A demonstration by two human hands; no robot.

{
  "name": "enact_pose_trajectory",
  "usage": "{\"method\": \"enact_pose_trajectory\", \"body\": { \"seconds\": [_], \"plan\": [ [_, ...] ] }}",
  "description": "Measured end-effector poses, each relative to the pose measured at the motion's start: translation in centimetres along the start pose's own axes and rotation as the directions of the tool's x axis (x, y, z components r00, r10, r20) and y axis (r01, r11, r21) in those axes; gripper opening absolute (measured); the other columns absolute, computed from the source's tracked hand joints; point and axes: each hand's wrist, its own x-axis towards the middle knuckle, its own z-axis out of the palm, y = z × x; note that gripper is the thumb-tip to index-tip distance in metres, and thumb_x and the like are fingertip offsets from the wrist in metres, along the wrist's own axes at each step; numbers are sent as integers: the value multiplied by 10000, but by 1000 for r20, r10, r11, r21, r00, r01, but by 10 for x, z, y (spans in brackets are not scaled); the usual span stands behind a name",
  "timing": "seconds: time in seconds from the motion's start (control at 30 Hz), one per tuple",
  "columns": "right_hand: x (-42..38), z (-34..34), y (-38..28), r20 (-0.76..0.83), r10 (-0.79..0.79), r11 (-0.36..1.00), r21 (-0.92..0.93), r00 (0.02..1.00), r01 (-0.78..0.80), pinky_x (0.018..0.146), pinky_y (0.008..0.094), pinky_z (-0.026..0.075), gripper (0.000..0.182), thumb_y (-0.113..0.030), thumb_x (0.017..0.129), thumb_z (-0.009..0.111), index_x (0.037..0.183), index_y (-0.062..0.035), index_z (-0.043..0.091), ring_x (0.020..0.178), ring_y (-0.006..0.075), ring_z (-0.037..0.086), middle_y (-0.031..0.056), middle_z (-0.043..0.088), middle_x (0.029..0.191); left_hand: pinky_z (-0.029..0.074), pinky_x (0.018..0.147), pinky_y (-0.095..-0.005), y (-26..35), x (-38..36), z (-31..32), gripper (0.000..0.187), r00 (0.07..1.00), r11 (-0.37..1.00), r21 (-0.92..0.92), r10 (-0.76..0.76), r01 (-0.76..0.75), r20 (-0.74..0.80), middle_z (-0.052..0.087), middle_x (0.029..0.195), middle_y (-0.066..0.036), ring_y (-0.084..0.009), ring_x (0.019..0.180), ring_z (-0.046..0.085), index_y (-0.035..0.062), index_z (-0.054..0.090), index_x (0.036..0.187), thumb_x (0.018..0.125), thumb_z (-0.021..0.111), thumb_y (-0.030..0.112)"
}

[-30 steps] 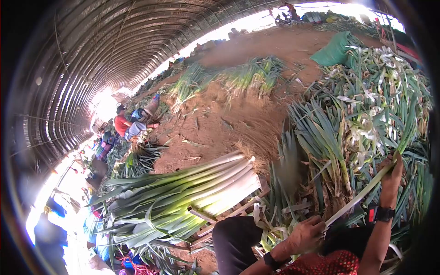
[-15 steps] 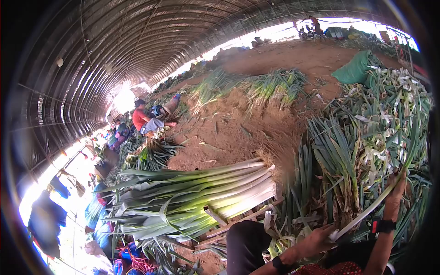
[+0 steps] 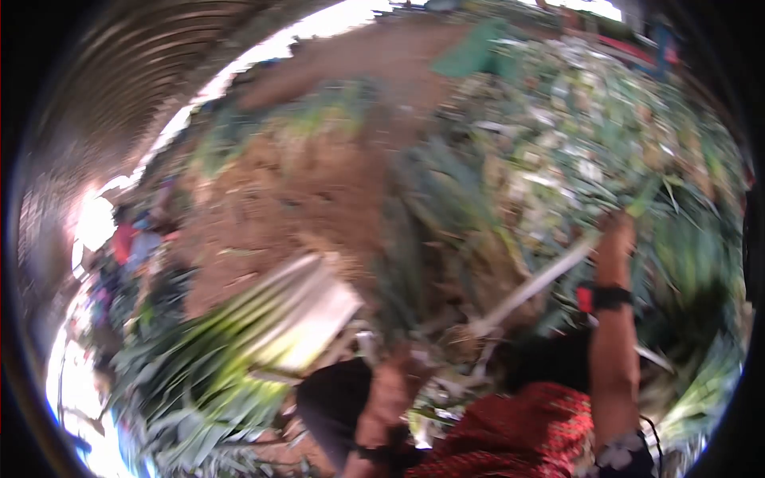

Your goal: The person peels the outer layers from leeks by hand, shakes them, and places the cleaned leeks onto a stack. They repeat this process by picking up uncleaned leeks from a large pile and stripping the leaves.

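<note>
My right hand is closed around a leek near where its white stalk meets the green leaves. The stalk slants down and left to a root end that lies over loose leaf waste. Lower and to the left, my left hand is apart from that leek, above my dark trouser knee; motion smears its fingers. Left of the knee lies a stacked bundle of leeks, white ends facing right and green leaves spreading left.
A large heap of leek leaves and trimmings covers the right side. Uncleaned leeks lie ahead, with a green sack beyond. More leeks lie across the bare soil. A person in red sits far left.
My view has swung to the right and is blurred. My left hand has come off the leek's white end and moved left. My right hand still holds the leek.
</note>
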Motion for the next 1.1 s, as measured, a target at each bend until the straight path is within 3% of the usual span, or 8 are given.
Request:
{"method": "enact_pose_trajectory", "body": {
  "seconds": [0.07,0.1,0.17,0.4,0.47,0.6,0.77,1.1],
  "plan": [
    [-90,236,-52,-555,-30,962,-242,831,-126,474,266,380,226,-339,992,494,1003,-113,488,553,135,449,26,507,749,532,708,-293,23,20,4,484,976,946,314,135,-76,-171,591,1192,-93,-152,904,613,31,555,1222,792,767,96],
    [-92,239,-54,-495,-20,981,-176,869,-78,458,249,356,236,-350,996,491,1010,-115,483,538,117,423,23,495,741,532,708,-293,21,21,7,484,980,943,321,142,-91,-141,591,1192,-93,-152,904,613,31,555,1222,792,767,96],
    [-98,241,-48,-447,-8,996,-86,894,-34,442,232,333,247,-362,1000,488,1018,-116,478,523,98,397,19,483,734,523,739,-293,-2,27,14,625,989,891,-438,62,-116,-136,537,1313,-87,-178,921,608,37,471,1337,800,773,145],
    [-105,265,-45,-373,98,995,27,923,-95,467,281,399,287,-350,941,607,1021,-143,425,556,112,426,30,463,762,500,654,-222,-2,66,78,548,977,715,-680,-18,162,214,583,1243,-104,-106,897,603,52,439,1362,879,692,109],
    [-115,290,-49,-435,226,972,35,871,-234,464,281,417,284,-300,934,620,1025,-143,401,557,121,448,36,463,747,486,593,-223,4,69,93,479,979,262,-944,-10,200,205,637,1103,-95,-111,868,606,53,465,1328,897,668,100],
    [-122,276,-22,-396,179,977,-35,901,-210,423,235,355,206,-257,965,563,912,-131,409,490,80,386,-8,421,680,469,535,-259,6,57,106,450,978,243,-956,80,166,190,607,822,-39,-103,653,539,19,491,1305,928,642,214],
    [-108,244,-13,-440,270,956,13,856,-295,398,227,310,171,-217,972,542,907,-126,414,470,68,357,-12,417,678,392,575,-209,47,13,88,277,963,851,-518,204,-86,175,586,734,-5,-34,630,468,-3,616,1219,971,535,89],
    [-86,245,-32,-538,201,923,-177,819,-343,363,228,306,220,-238,969,541,824,-102,448,439,76,366,-4,421,642,480,631,-253,64,-5,72,429,869,891,-250,436,-380,232,632,719,-58,-149,624,600,55,626,1226,835,508,-73]
  ]
}}
